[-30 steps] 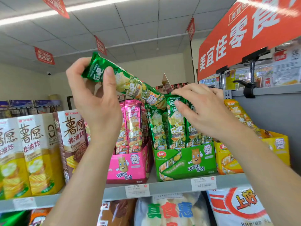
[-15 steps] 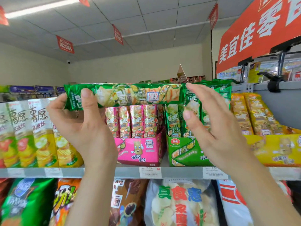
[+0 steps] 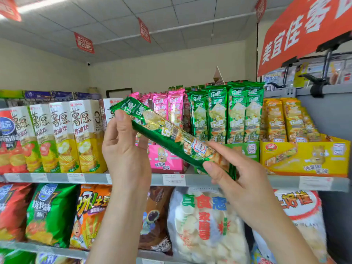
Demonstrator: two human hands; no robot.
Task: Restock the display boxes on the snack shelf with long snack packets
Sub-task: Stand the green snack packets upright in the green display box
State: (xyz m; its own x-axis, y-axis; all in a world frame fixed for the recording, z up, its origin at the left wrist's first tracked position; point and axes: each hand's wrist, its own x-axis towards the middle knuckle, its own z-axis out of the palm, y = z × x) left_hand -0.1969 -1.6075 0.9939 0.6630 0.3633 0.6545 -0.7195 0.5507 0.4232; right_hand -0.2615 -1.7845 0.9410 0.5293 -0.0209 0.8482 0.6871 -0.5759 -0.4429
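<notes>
Green packet (image 3: pixel 171 136) now slants down to the right, was level; held in air before pink display box (image 3: pixel 165 161), above shelf (image 3: pixel 209 180). Left hand (image 3: pixel 125 155) fingers clamped on top end; right hand (image 3: pixel 234 174), dropped lower, pinches bottom end.

Left hand (image 3: pixel 125 151), right hand (image 3: pixel 238 178): pinch grips.

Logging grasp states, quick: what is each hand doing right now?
Left hand: grips the upper end of the long green snack packet.
Right hand: pinches the same packet's lower end.
</notes>
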